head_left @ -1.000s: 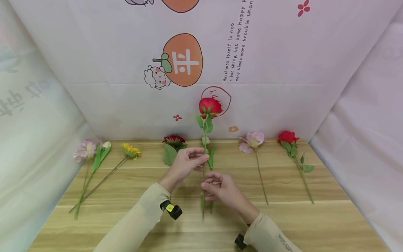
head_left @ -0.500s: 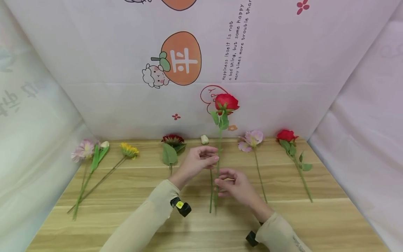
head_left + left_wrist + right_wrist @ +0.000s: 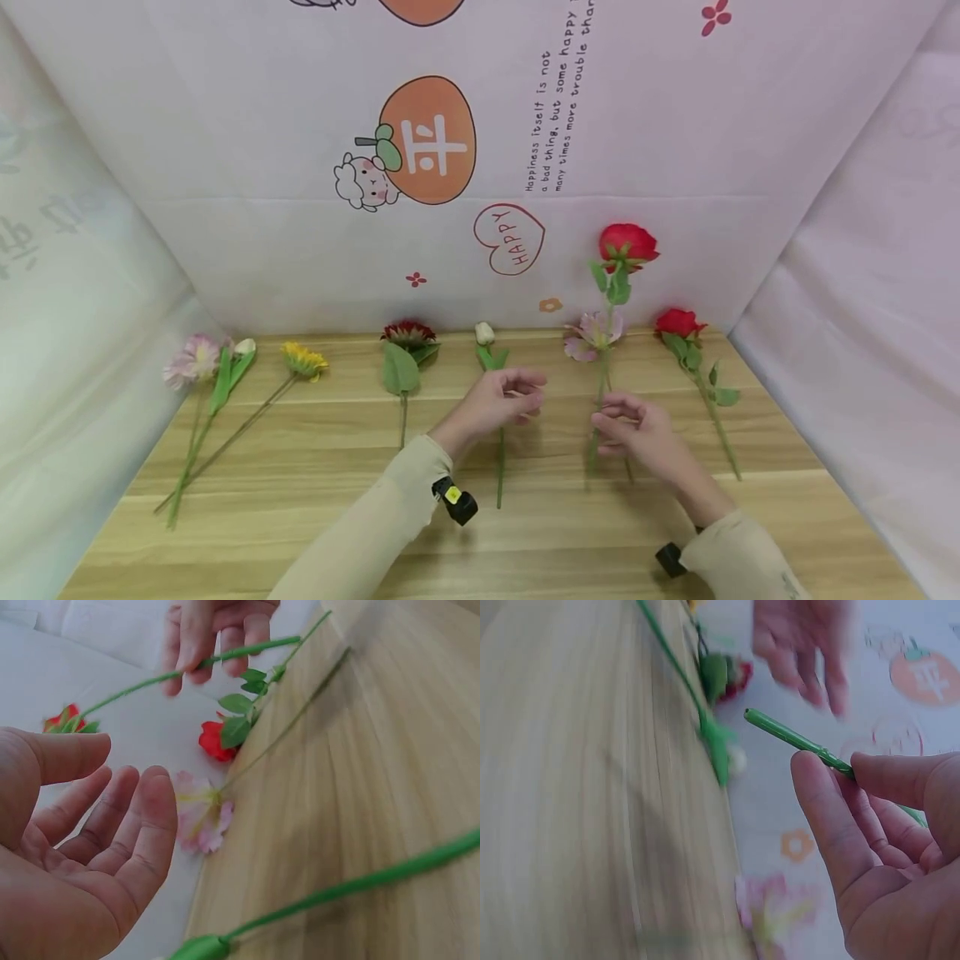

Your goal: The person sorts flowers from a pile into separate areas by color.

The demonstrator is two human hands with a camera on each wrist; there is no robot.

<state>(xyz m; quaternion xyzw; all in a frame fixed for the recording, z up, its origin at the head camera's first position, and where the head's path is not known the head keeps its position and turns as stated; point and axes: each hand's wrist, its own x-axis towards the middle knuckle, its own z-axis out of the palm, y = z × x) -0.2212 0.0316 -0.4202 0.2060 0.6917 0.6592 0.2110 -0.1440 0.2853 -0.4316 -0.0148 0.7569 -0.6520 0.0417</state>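
A long-stemmed red rose (image 3: 628, 245) stands nearly upright over the table, its bloom against the cloth. My right hand (image 3: 637, 433) pinches its green stem (image 3: 780, 733) between thumb and fingers, low down. In the head view the stem overlaps a pink flower (image 3: 595, 335) lying behind it. My left hand (image 3: 498, 402) hangs with loosely bent fingers, holding nothing, as the left wrist view also shows. Beneath the left hand lies a white tulip (image 3: 484, 333) with green leaves, its stem partly hidden by that hand.
Another red rose (image 3: 679, 323) lies at the right on the wooden table (image 3: 540, 542). A dark red flower (image 3: 408, 335) is left of the tulip. Further left lie a yellow flower (image 3: 303, 361), a pale pink flower (image 3: 193, 360) and a second white tulip (image 3: 244, 347). Printed white cloth (image 3: 637, 125) rises behind.
My right hand has carried the red rose rightward, from over the tulip to in front of the pink flower. My left hand has let go of the stem and moved slightly right.
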